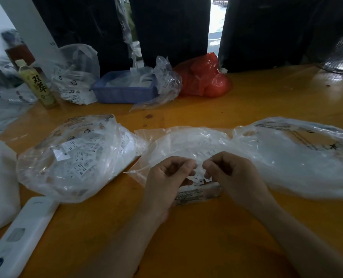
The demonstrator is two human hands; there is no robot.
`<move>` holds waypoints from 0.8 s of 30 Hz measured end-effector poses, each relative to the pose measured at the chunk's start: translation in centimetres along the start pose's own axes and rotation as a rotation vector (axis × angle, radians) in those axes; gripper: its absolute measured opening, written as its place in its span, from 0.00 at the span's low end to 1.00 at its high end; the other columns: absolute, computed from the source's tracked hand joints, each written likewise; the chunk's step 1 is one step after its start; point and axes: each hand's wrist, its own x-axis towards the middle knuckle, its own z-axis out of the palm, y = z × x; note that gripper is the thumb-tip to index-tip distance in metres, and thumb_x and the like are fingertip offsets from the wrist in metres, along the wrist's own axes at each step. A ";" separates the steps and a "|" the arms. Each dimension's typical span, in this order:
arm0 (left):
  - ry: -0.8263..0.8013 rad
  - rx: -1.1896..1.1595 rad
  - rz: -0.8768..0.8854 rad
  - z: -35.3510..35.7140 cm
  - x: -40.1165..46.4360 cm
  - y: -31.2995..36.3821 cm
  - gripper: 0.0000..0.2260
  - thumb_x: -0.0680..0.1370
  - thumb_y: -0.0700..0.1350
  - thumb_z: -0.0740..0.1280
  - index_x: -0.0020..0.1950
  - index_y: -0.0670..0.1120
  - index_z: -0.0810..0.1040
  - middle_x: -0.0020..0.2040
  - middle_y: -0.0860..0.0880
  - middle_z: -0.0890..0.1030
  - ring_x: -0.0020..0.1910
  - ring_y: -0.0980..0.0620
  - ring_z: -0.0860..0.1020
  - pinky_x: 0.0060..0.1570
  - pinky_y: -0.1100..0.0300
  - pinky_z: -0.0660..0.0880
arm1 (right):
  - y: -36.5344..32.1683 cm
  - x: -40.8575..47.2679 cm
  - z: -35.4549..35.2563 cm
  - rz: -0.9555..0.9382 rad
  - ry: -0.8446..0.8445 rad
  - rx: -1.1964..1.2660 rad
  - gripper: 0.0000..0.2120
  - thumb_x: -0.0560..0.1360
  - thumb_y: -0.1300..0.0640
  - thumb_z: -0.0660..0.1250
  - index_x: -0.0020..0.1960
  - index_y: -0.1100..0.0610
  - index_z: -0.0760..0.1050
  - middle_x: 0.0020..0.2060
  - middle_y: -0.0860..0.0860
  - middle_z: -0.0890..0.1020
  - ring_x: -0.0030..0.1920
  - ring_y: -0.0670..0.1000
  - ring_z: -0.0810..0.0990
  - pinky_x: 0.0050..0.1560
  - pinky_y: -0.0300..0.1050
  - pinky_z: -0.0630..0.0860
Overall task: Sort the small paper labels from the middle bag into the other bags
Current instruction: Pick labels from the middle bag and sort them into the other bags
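On the orange table (247, 101), three clear plastic bags lie in a row. The left hand (166, 177) and right hand (233, 173) meet over the near edge of the middle bag (186, 141), each grip curled, fingertips pinching small paper labels (201, 180) marked with size letters. The left bag (76, 155) holds many such labels. The right bag (299, 155) lies just beside the middle one, its contents unclear.

The middle bag (186, 145) lies on the surface (206, 227); one bag (76, 157) is left of it, another bag (299, 157) right, a tray (122, 93) behind.
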 end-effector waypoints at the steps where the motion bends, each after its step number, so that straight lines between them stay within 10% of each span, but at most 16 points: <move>1: 0.001 -0.005 -0.006 0.0 0.0 0.0 0.06 0.71 0.55 0.78 0.45 0.55 0.88 0.48 0.47 0.88 0.48 0.51 0.87 0.44 0.59 0.82 | -0.1 -0.1 0.1 -0.006 -0.007 -0.009 0.10 0.75 0.38 0.63 0.44 0.43 0.77 0.37 0.40 0.82 0.31 0.43 0.77 0.28 0.34 0.71; 6: -0.108 0.092 -0.025 -0.5 -0.1 0.8 0.15 0.73 0.57 0.79 0.58 0.58 0.85 0.55 0.51 0.88 0.53 0.52 0.87 0.43 0.60 0.82 | 0.0 0.2 0.2 -0.099 -0.013 -0.195 0.01 0.78 0.53 0.71 0.49 0.47 0.79 0.37 0.37 0.80 0.43 0.38 0.80 0.40 0.28 0.75; 11: -0.082 0.326 -0.002 -1.2 -0.1 0.8 0.04 0.77 0.48 0.77 0.51 0.56 0.87 0.43 0.50 0.89 0.30 0.58 0.83 0.26 0.64 0.74 | 0.6 0.5 -0.2 -0.084 0.059 -0.193 0.07 0.79 0.51 0.70 0.57 0.47 0.81 0.42 0.34 0.79 0.47 0.33 0.79 0.43 0.23 0.72; 15: -0.021 0.068 -0.073 -1.4 0.3 0.5 0.04 0.79 0.36 0.74 0.53 0.42 0.84 0.49 0.45 0.89 0.47 0.49 0.89 0.37 0.65 0.82 | 2.1 1.5 -0.6 0.003 0.128 -0.422 0.10 0.82 0.54 0.66 0.61 0.49 0.80 0.48 0.40 0.81 0.43 0.37 0.77 0.44 0.28 0.70; 18: 0.004 -0.149 -0.122 -1.4 0.6 0.2 0.05 0.77 0.33 0.74 0.52 0.38 0.81 0.51 0.39 0.88 0.51 0.43 0.88 0.44 0.64 0.83 | 2.7 1.6 0.1 0.048 -0.010 -0.638 0.14 0.81 0.51 0.66 0.66 0.50 0.77 0.62 0.48 0.80 0.58 0.48 0.76 0.58 0.44 0.72; 24: 0.008 -0.216 -0.109 -0.9 0.5 0.1 0.14 0.66 0.50 0.80 0.47 0.44 0.89 0.48 0.37 0.88 0.50 0.42 0.88 0.48 0.62 0.84 | 2.5 1.5 1.4 0.085 -0.111 -0.870 0.27 0.80 0.36 0.62 0.74 0.50 0.70 0.67 0.51 0.72 0.65 0.55 0.67 0.67 0.50 0.67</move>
